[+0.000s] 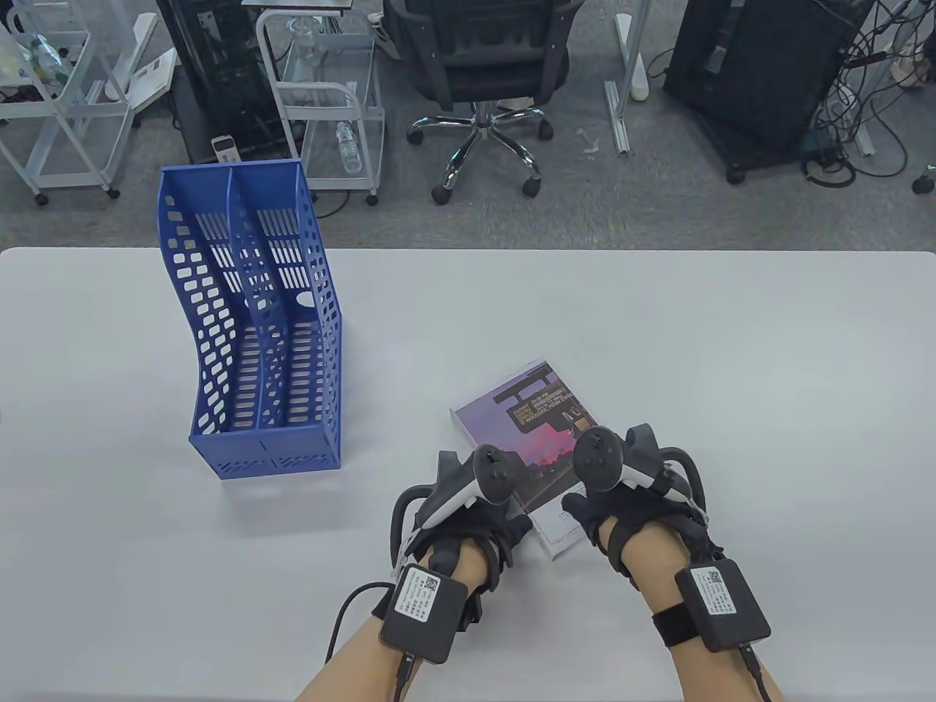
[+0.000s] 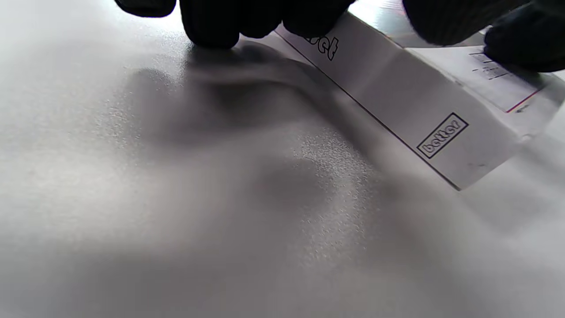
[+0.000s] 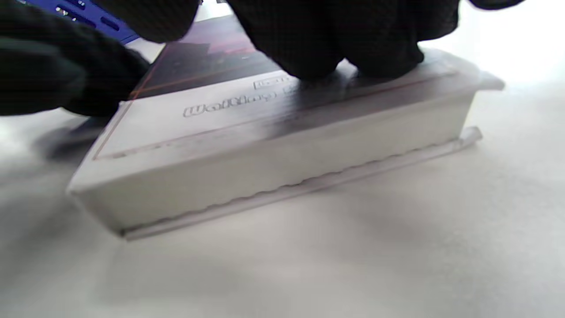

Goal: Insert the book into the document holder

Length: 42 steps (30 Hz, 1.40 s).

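The book (image 1: 528, 418), with a purple dusk cover and a white spine, lies flat on the white table (image 1: 658, 329) near the front middle. My left hand (image 1: 504, 523) touches the table and the book's spine side; its fingertips (image 2: 212, 26) sit by the white spine (image 2: 419, 110). My right hand (image 1: 585, 512) rests on the book's near right corner, its fingers (image 3: 353, 48) pressing the cover above the page edge (image 3: 273, 168). Neither hand wraps around the book. The blue document holder (image 1: 256, 329) stands upright to the far left, with two slots that look empty.
The holder stands near the table's far edge, its open side toward me. Beyond the table are an office chair (image 1: 482, 66), white carts (image 1: 329, 95) and black cabinets on the floor. A corner of the holder (image 3: 88, 13) shows in the right wrist view.
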Each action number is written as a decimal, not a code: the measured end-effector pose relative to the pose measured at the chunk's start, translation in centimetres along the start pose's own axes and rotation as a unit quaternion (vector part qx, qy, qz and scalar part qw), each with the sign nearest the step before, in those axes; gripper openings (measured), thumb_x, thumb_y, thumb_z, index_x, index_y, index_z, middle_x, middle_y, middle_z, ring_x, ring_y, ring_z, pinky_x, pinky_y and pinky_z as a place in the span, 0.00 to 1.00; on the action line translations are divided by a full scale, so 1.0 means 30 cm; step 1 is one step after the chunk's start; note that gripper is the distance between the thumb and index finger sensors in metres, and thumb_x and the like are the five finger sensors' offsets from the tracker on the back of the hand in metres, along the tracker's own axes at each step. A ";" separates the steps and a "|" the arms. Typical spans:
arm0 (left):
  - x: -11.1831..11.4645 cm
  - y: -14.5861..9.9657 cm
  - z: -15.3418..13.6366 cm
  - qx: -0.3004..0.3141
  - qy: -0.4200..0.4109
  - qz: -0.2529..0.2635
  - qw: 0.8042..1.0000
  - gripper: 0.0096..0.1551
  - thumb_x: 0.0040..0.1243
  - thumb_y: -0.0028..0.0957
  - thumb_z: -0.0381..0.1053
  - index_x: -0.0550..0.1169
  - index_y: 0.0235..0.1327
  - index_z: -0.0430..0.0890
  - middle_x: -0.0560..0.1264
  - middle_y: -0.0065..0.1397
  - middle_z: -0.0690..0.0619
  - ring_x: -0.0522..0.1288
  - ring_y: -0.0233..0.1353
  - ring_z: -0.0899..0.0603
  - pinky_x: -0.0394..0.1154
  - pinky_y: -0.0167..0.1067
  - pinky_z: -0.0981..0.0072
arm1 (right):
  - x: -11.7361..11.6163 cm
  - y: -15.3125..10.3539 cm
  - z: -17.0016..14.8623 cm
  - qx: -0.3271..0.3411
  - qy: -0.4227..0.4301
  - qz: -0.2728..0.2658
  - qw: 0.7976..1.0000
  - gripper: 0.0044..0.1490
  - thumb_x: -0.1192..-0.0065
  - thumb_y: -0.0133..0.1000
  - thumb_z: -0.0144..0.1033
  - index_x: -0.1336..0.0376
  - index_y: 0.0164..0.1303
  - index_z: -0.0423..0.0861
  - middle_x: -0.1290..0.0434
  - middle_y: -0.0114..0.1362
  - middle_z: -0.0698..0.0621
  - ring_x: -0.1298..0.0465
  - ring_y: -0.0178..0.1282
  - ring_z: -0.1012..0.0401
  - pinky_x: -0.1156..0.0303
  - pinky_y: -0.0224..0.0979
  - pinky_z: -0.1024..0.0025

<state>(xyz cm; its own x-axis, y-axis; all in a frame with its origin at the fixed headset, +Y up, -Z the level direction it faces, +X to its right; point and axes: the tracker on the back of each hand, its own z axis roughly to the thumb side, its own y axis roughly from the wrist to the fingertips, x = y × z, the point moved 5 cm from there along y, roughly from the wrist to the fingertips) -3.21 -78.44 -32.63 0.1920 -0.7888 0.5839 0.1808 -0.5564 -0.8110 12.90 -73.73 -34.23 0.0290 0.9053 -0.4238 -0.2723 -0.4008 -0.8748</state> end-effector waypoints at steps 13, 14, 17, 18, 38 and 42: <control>0.035 0.066 -0.026 -0.002 -0.057 -0.011 0.998 0.48 0.46 0.46 0.71 0.48 0.76 0.56 0.43 0.84 0.55 0.42 0.85 0.41 0.43 0.76 0.38 | 0.002 -0.026 0.058 0.030 0.026 0.016 0.999 0.43 0.44 0.52 0.56 0.27 0.48 0.26 0.23 0.55 0.23 0.30 0.66 0.31 0.36 0.61 0.29; 0.034 0.066 -0.027 -0.002 -0.057 -0.011 0.998 0.48 0.46 0.45 0.71 0.48 0.76 0.57 0.44 0.84 0.55 0.42 0.85 0.41 0.43 0.76 0.38 | 0.005 -0.027 0.057 0.031 0.028 0.012 0.999 0.43 0.44 0.52 0.56 0.27 0.48 0.27 0.23 0.55 0.23 0.30 0.66 0.30 0.36 0.61 0.29; 0.032 0.065 -0.029 0.002 -0.064 -0.009 0.998 0.48 0.47 0.46 0.71 0.48 0.76 0.56 0.44 0.84 0.55 0.42 0.85 0.41 0.43 0.76 0.38 | 0.032 -0.031 0.045 0.029 0.042 -0.030 0.998 0.45 0.45 0.52 0.56 0.30 0.51 0.26 0.21 0.53 0.23 0.28 0.65 0.30 0.35 0.60 0.28; 0.031 0.063 -0.029 0.003 -0.069 -0.010 0.998 0.48 0.46 0.46 0.71 0.47 0.76 0.54 0.44 0.84 0.53 0.42 0.85 0.39 0.43 0.76 0.37 | 0.040 -0.031 0.042 0.028 0.044 -0.045 0.998 0.45 0.44 0.52 0.57 0.31 0.53 0.26 0.20 0.55 0.23 0.28 0.65 0.30 0.35 0.60 0.28; -0.032 -0.019 0.003 0.143 -0.393 0.019 0.908 0.51 0.47 0.45 0.72 0.41 0.72 0.53 0.46 0.83 0.51 0.46 0.85 0.37 0.44 0.75 0.33 | -0.068 0.027 -0.099 0.003 0.359 0.008 0.933 0.53 0.47 0.53 0.57 0.61 0.70 0.34 0.67 0.74 0.26 0.70 0.68 0.25 0.61 0.61 0.21; -0.096 -0.066 0.026 0.189 -0.382 0.064 0.902 0.49 0.47 0.45 0.72 0.45 0.74 0.55 0.48 0.84 0.55 0.58 0.85 0.38 0.53 0.74 0.34 | -0.059 0.022 -0.137 0.016 0.450 0.005 0.893 0.53 0.47 0.54 0.57 0.61 0.70 0.34 0.67 0.74 0.27 0.70 0.69 0.26 0.61 0.62 0.21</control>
<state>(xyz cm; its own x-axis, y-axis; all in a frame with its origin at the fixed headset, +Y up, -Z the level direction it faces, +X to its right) -3.37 -74.85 -32.68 0.8181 -0.3486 0.4574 0.3984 -0.2301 -0.8879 16.62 -76.18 -35.03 0.7835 0.4168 -0.4609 -0.3034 -0.3907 -0.8691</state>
